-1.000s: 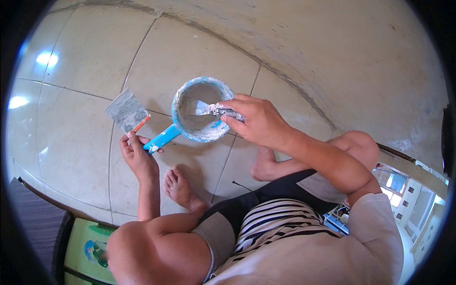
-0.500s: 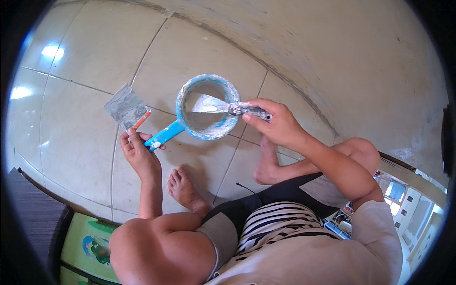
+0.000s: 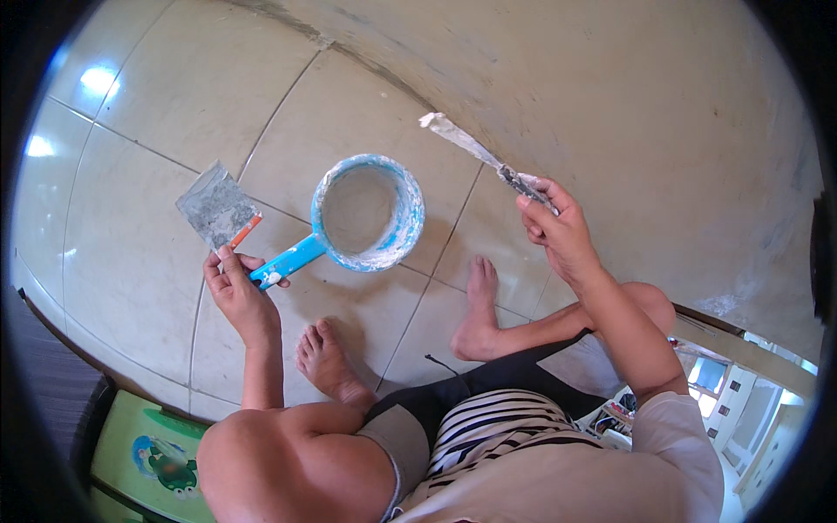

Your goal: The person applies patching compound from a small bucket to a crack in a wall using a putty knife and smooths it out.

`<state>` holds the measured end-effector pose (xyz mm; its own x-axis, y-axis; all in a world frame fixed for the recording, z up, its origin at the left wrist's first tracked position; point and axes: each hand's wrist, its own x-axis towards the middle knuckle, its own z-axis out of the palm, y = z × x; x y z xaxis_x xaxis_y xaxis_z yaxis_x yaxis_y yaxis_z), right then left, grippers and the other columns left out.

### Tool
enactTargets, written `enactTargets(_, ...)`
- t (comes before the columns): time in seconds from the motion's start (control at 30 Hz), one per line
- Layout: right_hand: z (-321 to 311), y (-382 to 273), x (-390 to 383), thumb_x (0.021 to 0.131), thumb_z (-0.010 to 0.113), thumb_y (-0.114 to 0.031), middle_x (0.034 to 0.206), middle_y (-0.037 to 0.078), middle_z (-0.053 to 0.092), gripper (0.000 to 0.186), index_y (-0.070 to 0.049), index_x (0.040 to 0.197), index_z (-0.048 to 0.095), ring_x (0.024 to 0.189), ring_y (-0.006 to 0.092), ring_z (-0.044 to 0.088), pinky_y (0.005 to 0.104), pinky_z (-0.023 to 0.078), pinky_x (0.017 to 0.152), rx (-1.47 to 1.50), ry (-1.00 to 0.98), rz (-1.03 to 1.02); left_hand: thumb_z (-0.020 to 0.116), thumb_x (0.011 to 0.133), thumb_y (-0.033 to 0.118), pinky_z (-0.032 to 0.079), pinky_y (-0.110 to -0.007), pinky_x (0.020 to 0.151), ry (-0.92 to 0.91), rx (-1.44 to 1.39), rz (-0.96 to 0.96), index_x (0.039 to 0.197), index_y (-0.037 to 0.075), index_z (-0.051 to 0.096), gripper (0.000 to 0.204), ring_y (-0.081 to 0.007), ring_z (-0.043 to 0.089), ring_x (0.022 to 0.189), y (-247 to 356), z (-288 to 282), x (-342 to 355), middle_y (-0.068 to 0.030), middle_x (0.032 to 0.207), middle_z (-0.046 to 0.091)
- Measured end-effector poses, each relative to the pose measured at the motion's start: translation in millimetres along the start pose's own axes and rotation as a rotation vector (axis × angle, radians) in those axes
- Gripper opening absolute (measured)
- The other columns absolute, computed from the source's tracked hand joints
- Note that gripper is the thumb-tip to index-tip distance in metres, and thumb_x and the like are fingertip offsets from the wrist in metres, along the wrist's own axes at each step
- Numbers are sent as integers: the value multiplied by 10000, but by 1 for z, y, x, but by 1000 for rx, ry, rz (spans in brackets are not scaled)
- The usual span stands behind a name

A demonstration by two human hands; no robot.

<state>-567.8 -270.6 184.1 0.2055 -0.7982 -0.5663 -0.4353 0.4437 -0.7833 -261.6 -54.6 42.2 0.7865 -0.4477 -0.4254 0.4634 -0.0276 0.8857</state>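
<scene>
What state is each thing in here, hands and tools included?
Left hand: closed, holding the dipper's handle and the scraper.
Right hand: closed around the putty knife's handle.
Blue dipper: open at the top, whitish smears on its rim, greyish inside.
Putty knife: held clear of the dipper, white paste on its blade.
Scraper: grey blade smeared, orange strip along one edge.
Wall: marked with smudges.
Feet: bare.

A hand could pass between the round blue plastic pot (image 3: 410, 218) and white-coated metal scraper (image 3: 475, 148); the smooth beige wall (image 3: 645, 113) blocks rightward.
</scene>
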Motion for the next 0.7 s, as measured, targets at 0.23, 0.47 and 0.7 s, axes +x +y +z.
enactTargets(0.23, -6, 17, 44, 924, 699, -231, 671, -53, 516, 273, -25, 1100, 666, 572, 27, 447, 199, 333, 479, -114, 160, -44, 467, 1052, 284, 486, -289, 410, -36, 7, 43, 1090, 34, 434, 255, -139, 545, 522, 5, 0, -2, -60, 732, 538)
enactTargets(0.47, -23, 34, 49, 924, 695, -252, 667, -41, 534, 307, -2, 1101, 677, 550, 34, 454, 207, 344, 467, -188, 227, -69, 461, 1054, 286, 487, -298, 388, -6, 29, 45, 1093, 25, 425, 267, -154, 538, 452, 6, 2, -1, -74, 689, 552)
enactTargets(0.7, -34, 31, 66, 911, 698, -247, 652, -40, 538, 292, 8, 1051, 684, 532, 41, 454, 216, 342, 462, -226, 277, -80, 463, 1053, 283, 486, -297, 387, -13, 12, 56, 1084, 28, 433, 259, -153, 541, 449, 8, 0, -1, -74, 683, 554)
